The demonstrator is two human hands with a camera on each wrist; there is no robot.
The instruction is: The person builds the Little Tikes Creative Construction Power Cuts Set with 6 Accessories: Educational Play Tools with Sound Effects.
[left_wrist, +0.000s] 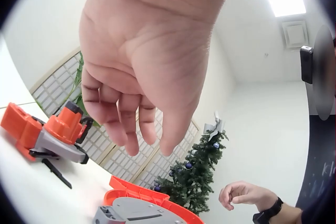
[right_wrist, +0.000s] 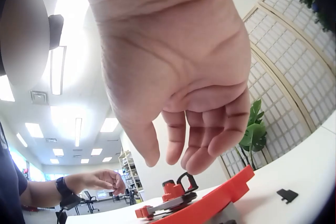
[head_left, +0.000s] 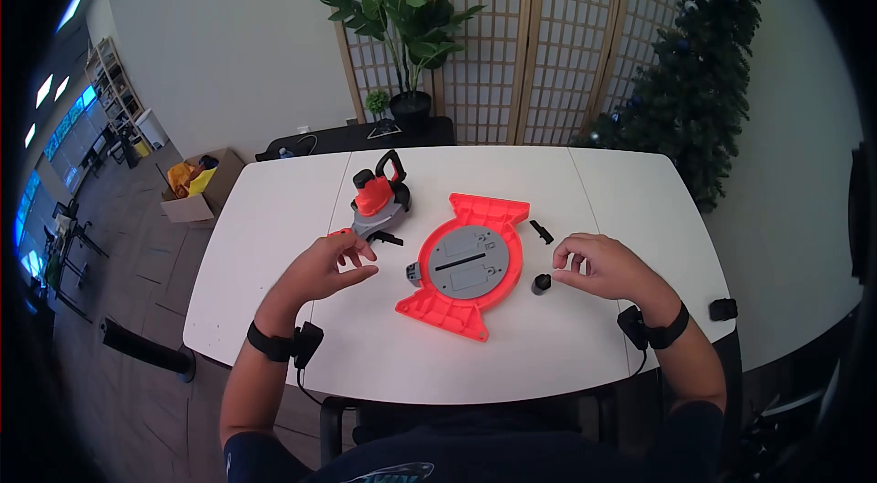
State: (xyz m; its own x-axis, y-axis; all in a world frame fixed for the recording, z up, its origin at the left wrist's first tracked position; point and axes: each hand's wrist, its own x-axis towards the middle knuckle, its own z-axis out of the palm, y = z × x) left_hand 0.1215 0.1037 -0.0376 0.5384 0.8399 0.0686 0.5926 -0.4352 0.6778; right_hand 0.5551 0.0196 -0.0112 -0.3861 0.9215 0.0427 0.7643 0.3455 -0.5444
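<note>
Orange saw base: lies flat at mid-table, the clock's centre with the person at 6; its rim (head_left: pixel 512 282) rings a grey turntable (head_left: pixel 470 277), the slot running roughly 9 to 3.
Flared wings: one at 12 to 1, the other near 7.
Grey block: on the base's edge (head_left: pixel 414 274) at 9.
Left hand (head_left: pixel 329 268): in the air at 9, beside the saw; fingers loosely bent, thumb apart, nothing pinched.
Right hand (head_left: pixel 600 265): in the air at 3, near the cylinder; fingers loosely bent, thumb apart, nothing pinched.
Dark cylinder (head_left: pixel 541 284): short, just beside the base between 3 and 4.
Black clip (head_left: pixel 542 232): flat at 2, near the upper wing.
Orange-and-grey saw (head_left: pixel 373 198): at 10, with a black loop handle (head_left: pixel 395 167).
Black strip (head_left: pixel 387 239): between 9 and 10, by the saw.
Table (head_left: pixel 384 364): white, seamed.
Potted plant (head_left: pixel 411 26): beyond, between 11 and 12.
Folding screen (head_left: pixel 571 35): behind, between 12 and 1.
Christmas tree (head_left: pixel 676 90): between 1 and 2.
Cardboard box (head_left: pixel 215 195): on the floor between 9 and 10.
</note>
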